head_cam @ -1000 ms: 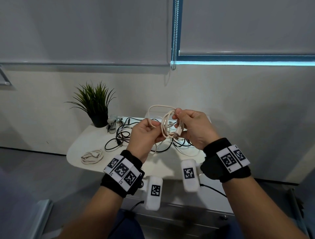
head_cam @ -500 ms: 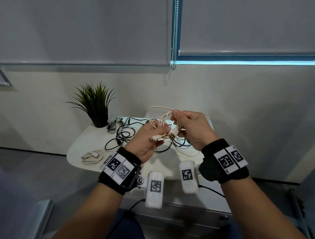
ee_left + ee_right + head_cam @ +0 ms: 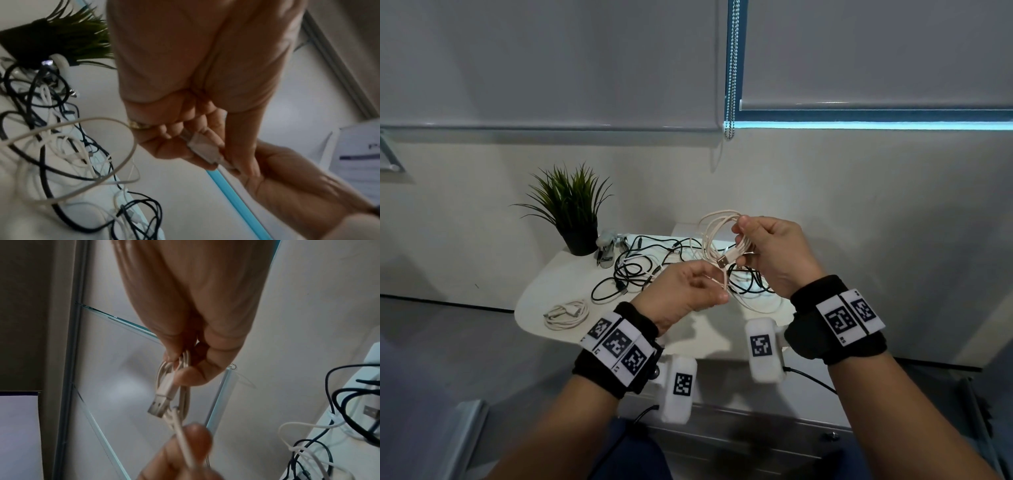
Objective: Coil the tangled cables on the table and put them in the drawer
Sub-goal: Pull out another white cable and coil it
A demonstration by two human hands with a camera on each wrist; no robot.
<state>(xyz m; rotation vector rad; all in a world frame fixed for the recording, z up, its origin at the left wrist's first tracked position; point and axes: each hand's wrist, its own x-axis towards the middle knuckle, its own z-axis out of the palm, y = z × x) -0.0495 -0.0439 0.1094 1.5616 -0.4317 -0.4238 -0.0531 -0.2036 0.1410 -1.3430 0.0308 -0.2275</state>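
Cable [image 3: 717, 236] in hands, above table [image 3: 536, 301]

I see the table [image 3: 537, 301] ahead of me, against the wall. At its back left corner stands the potted plant [image 3: 575, 212], a stapler [image 3: 606, 248] just right of it. The tangled cables [image 3: 640, 270] lie across the middle, and a coiled cable [image 3: 566, 313] sits apart near the front left edge. My left hand [image 3: 681, 294] and right hand [image 3: 774, 253] are above the table's front, the looped cable [image 3: 717, 233] between them.

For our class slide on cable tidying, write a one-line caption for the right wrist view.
Right hand grips a coiled white cable, USB plug dangling, while left-hand fingers pull its loose end.
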